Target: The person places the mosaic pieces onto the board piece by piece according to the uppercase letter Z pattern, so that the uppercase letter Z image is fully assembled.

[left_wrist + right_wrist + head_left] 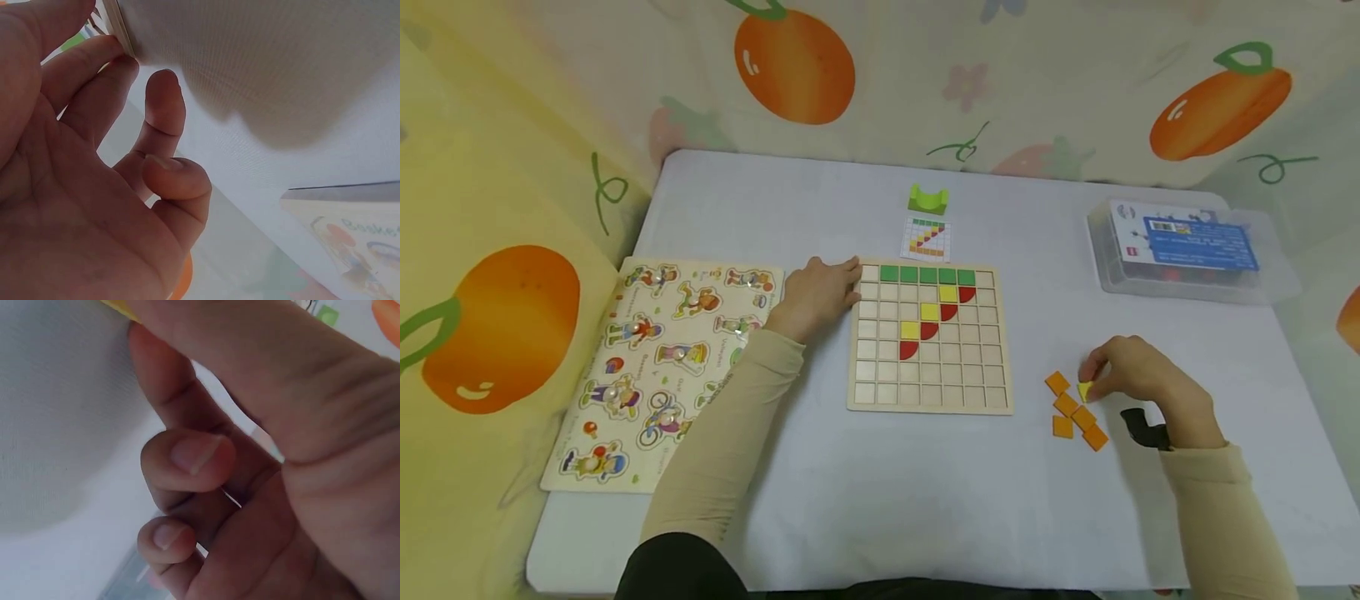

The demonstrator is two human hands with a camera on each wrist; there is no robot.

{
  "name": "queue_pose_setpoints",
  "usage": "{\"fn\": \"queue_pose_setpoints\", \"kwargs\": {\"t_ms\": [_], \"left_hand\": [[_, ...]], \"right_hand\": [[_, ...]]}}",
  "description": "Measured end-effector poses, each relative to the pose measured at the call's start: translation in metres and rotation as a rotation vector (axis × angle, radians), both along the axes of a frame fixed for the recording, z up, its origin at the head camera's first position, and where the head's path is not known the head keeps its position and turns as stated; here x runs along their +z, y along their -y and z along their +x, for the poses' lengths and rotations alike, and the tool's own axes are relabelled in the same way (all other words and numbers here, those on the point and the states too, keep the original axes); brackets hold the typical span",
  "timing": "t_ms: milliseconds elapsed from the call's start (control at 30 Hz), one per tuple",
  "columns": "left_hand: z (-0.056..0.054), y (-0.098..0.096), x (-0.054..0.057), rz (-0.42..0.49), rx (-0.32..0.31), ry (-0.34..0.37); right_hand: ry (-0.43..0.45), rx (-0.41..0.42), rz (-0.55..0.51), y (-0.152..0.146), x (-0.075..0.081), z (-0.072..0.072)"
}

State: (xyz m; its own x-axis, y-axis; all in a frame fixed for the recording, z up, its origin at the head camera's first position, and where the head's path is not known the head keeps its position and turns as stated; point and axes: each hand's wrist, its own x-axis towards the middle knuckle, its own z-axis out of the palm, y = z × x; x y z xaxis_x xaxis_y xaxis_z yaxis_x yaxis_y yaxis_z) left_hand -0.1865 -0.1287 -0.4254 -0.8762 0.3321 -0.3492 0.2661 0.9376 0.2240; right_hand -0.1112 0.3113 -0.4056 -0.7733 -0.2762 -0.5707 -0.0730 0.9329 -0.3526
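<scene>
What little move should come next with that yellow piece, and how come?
I'd probably carry the yellow piece in the right hand to the board and set it just left of the lowest red piece. The three red pieces above each have a yellow square on their left; the lowest has none.

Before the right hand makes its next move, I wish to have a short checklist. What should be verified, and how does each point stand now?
1. Right hand pinches the yellow piece: ok.
2. Yellow piece's whole outline visible: cannot tell its shape, fingers cover part.
3. Left hand touches the board at its left edge: ok.
4. Cell left of the lowest red piece is bare: ok.
5. Pattern card lies uncovered beyond the board: ok.
6. Yellow piece above the board: not ok, it is beside the orange squares.
</scene>
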Motion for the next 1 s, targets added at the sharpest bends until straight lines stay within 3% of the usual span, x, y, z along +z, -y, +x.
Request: {"fn": "queue_pose_setpoints", "kwargs": {"t_ms": [167, 300, 467, 600, 767, 1000], "left_hand": [[0.002, 0.001, 0.0, -0.005, 0.0, 0.003], [0.003, 0.001, 0.0, -0.014, -0.001, -0.01], [0.004, 0.001, 0.0, -0.009, 0.002, -0.019], [0.004, 0.0, -0.001, -0.009, -0.004, -0.02], [0.003, 0.0, -0.002, -0.01, -0.002, -0.017], [0.004, -0.002, -0.003, -0.012, 0.004, -0.021]], "right_hand": [[-0.015, 0.023, -0.025, -0.001, 0.003, -0.004], [-0.09, 0.016, -0.092, 0.014, 0.011, -0.016], [-0.165, 0.023, -0.179, 0.064, 0.016, -0.039], [-0.182, 0.096, -0.245, 0.112, 0.011, -0.053], [-0.209, 0.202, -0.29, 0.166, 0.006, -0.06], [-0.179, 0.282, -0.286, 0.219, -0.002, -0.062]]}}
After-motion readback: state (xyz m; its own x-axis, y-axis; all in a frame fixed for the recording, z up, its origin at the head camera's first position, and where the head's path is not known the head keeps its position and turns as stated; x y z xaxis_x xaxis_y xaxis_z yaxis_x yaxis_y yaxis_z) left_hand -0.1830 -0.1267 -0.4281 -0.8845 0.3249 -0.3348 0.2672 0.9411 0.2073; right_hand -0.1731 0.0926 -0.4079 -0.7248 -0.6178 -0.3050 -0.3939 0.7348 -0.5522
